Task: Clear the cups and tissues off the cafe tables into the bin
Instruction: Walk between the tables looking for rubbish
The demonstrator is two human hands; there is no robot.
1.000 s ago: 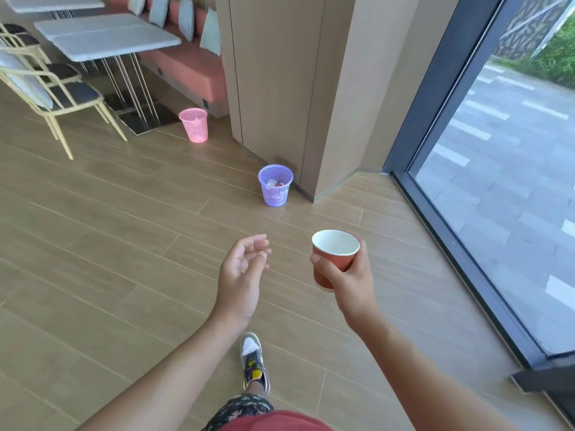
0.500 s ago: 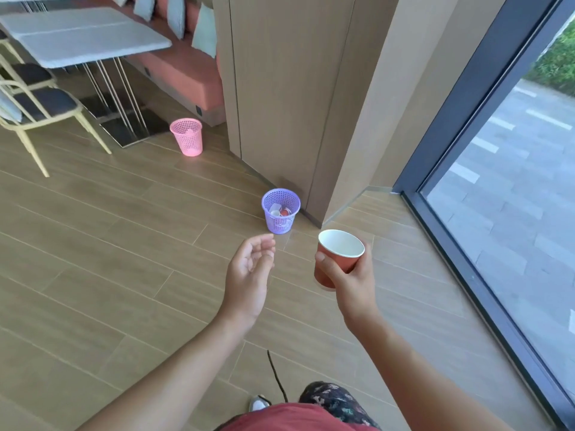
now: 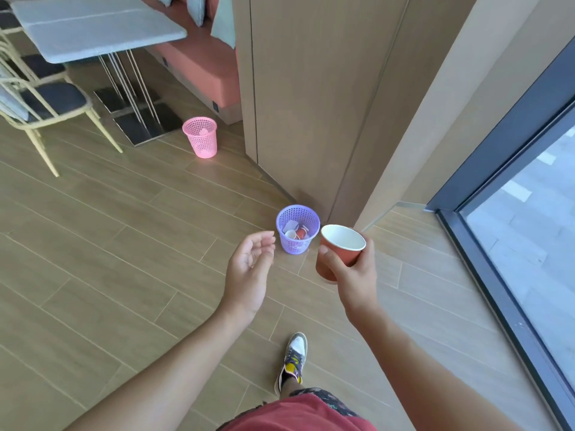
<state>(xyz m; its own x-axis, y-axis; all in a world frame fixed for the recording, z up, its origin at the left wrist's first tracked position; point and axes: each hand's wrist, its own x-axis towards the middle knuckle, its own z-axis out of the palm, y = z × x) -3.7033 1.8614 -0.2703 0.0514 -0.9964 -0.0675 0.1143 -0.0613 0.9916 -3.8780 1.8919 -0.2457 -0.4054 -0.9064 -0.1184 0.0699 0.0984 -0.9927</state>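
The right hand (image 3: 351, 272) is holding a red paper cup (image 3: 340, 247) a little right of the centre of the frame. The thumb (image 3: 325, 253) is pressing on the left side of the cup, and the other fingers (image 3: 367, 251) are curling round its right and far side, so the cup is sitting clamped between them. Its bottom is resting against the palm. The cup is leaning a little, with the white inside showing, and the mouth is pointing up.

The left hand (image 3: 249, 269) is hanging in the air just left of the cup, apart from it. Its palm is turning up and to the right. Its fingers are lying close together, loosely bent, and they are holding nothing.

A purple bin (image 3: 297, 244) is standing on the wooden floor (image 3: 109, 244) in the centre of the frame, at the foot of a wooden pillar (image 3: 311, 104). Inside it some cups and white paper are lying. In the picture the held cup is appearing just right of the rim of this bin, not inside it.

A pink bin (image 3: 200, 141) is standing further away, toward the upper left, near a table (image 3: 93, 29) and a chair (image 3: 40, 101). A window (image 3: 529, 228) is running down the right edge. One shoe (image 3: 294, 359) is showing at the bottom centre.
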